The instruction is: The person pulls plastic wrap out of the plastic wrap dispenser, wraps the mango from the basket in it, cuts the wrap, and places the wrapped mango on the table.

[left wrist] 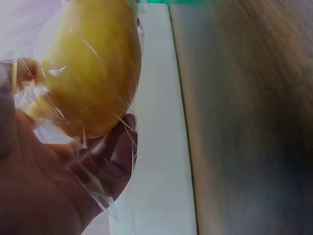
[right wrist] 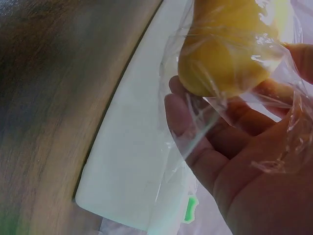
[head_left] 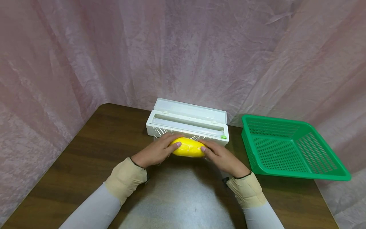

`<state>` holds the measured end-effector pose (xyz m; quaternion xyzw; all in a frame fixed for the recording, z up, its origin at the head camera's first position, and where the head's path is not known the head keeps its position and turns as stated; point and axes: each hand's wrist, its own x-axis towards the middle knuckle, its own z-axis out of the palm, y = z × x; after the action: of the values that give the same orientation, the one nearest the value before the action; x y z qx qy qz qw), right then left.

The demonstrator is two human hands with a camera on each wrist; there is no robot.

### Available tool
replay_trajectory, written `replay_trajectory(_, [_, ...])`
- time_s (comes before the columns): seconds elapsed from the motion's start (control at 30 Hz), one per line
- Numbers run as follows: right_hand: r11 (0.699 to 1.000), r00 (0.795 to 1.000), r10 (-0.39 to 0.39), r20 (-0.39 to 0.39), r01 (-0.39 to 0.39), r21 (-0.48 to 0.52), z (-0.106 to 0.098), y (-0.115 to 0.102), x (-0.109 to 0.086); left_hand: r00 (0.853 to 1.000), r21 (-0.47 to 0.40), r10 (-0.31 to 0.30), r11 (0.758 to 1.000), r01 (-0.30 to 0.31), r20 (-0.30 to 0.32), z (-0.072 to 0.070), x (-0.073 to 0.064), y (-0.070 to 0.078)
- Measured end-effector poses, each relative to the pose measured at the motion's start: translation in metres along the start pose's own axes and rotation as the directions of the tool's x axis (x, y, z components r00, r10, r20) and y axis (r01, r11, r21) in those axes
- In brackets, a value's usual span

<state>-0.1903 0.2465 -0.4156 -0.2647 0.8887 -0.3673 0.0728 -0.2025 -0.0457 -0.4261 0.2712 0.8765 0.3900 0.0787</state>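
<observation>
A smooth, long yellow fruit (head_left: 188, 147), mango-like in shape, is held between both hands just in front of the white cling film dispenser (head_left: 188, 127). Clear cling film (right wrist: 195, 122) covers the fruit and stretches over the fingers. My left hand (head_left: 158, 149) grips its left end, thumb on the near side and fingers behind. At the right end my right hand (head_left: 223, 156) grips it the same way. Loose film spreads across the left palm (left wrist: 44, 181) in the left wrist view. The dispenser's lid (head_left: 190, 109) stands raised, with the film roll visible inside.
On the right of the brown wooden table (head_left: 94, 152) stands a green plastic basket (head_left: 286, 176) with perforated walls. A small green piece (head_left: 223, 137) sits at the dispenser's front right corner. Pink curtains (head_left: 183, 51) hang behind the table.
</observation>
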Motion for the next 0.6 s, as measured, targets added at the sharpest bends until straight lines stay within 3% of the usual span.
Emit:
replay_trajectory(0.23, [0.999,0.996,0.046,-0.071,-0.047,0.0,0.0,0.0,0.0,1.0,-0.034,-0.015,0.999,0.016,0.016,-0.004,0.005,0.0])
replay_trajectory(0.37, [0.999,0.989,0.008,-0.147,-0.013,-0.032,0.001,0.004,0.003,1.0,-0.061,-0.014,0.998,0.015,0.02,-0.007,0.007,-0.001])
replay_trajectory(0.6, [0.997,0.981,-0.037,-0.19,0.023,-0.074,0.002,0.007,0.006,0.999,-0.113,-0.005,0.994,0.01,0.043,-0.011,0.01,-0.002])
